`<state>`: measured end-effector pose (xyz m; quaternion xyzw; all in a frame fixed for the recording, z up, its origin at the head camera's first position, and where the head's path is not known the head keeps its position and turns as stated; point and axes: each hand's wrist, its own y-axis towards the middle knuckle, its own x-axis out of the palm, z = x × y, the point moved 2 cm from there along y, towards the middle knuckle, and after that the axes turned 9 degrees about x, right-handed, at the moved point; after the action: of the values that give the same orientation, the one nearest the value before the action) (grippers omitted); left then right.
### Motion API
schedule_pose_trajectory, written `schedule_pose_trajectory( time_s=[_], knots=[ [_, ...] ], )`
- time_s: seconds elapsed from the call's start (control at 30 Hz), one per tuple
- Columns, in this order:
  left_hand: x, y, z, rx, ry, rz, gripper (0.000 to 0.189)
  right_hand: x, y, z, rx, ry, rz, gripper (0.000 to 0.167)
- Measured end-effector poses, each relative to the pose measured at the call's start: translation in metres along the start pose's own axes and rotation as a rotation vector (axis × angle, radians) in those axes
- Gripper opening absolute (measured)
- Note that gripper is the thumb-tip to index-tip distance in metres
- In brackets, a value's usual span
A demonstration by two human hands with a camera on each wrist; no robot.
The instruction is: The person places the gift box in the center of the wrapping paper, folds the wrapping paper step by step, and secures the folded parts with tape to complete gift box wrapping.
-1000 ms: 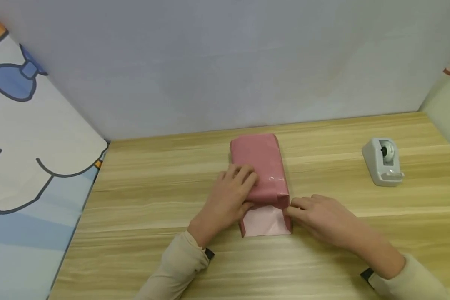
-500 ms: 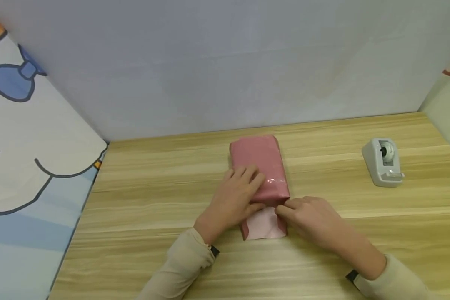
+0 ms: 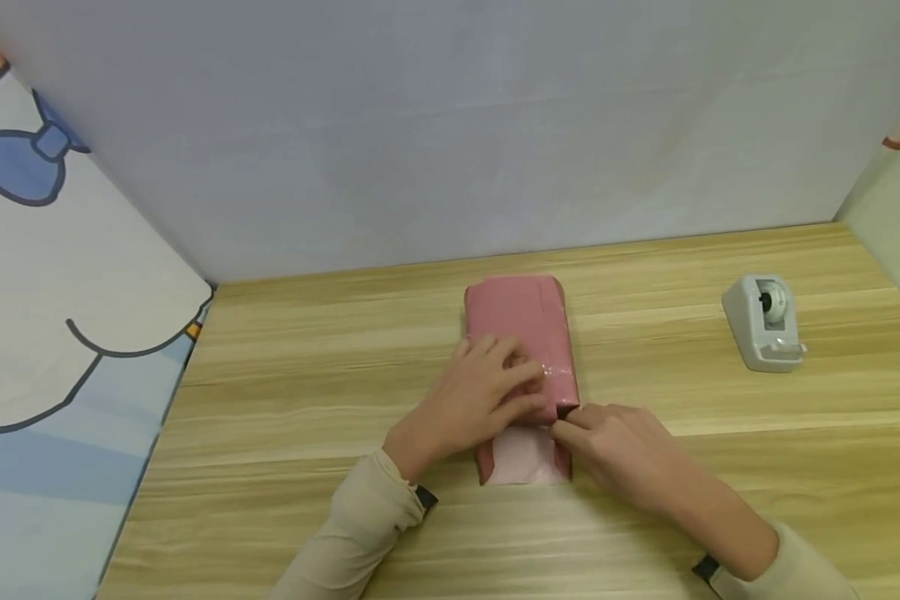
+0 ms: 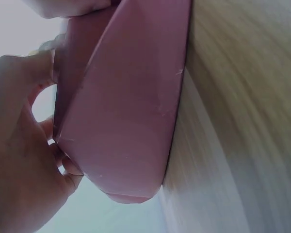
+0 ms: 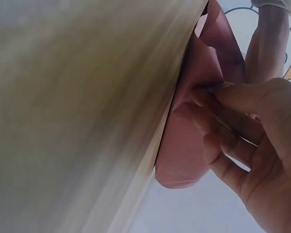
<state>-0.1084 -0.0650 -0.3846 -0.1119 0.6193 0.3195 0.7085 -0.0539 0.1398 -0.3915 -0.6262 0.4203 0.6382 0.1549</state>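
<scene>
One wood-grain counter (image 3: 285,400); mid-counter, pink wrapped parcel (image 3: 513,312), pale flap (image 3: 523,458) at near end. Left grip (image 3: 465,398): fingers apart on parcel top, farther right than 0.5 s ago. Right grip (image 3: 624,450): clamped on wrapping paper (image 5: 204,60). Tape dispenser (image 3: 752,329) well right; any roll print too small.

1. Left of centre in the head view, a hand could pass over the pale wood-grain tabletop (image 3: 292,375).
2. At right, a lane separates the pink paper-wrapped oblong package (image 3: 517,312) from the light-grey plastic tape dispenser (image 3: 750,333).
3. At centre, the left hand (image 3: 465,404) and right hand (image 3: 624,450) block the package's lower end.
</scene>
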Motion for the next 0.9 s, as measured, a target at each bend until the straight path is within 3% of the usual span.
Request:
schedule_pose_trajectory(
  time_s=[0.23, 0.63, 0.77, 0.9],
  knots=[
    [0.0, 0.001, 0.001, 0.009, 0.052, -0.035, 0.033, -0.004, -0.011, -0.001, 0.011, 0.012, -0.044, 0.025],
    [0.0, 0.01, 0.009, 0.06, 0.198, -0.102, 0.05, -0.012, -0.023, 0.0, 0.085, 0.007, -0.041, 0.024],
    [0.002, 0.012, 0.009, 0.078, 0.213, -0.098, 0.049, -0.016, -0.024, -0.006, 0.034, -0.024, 0.013, 0.022],
    [0.003, 0.013, 0.006, 0.104, 0.222, -0.101, 0.047, -0.013, -0.024, -0.026, -0.068, -0.045, -0.013, 0.037]
  ],
)
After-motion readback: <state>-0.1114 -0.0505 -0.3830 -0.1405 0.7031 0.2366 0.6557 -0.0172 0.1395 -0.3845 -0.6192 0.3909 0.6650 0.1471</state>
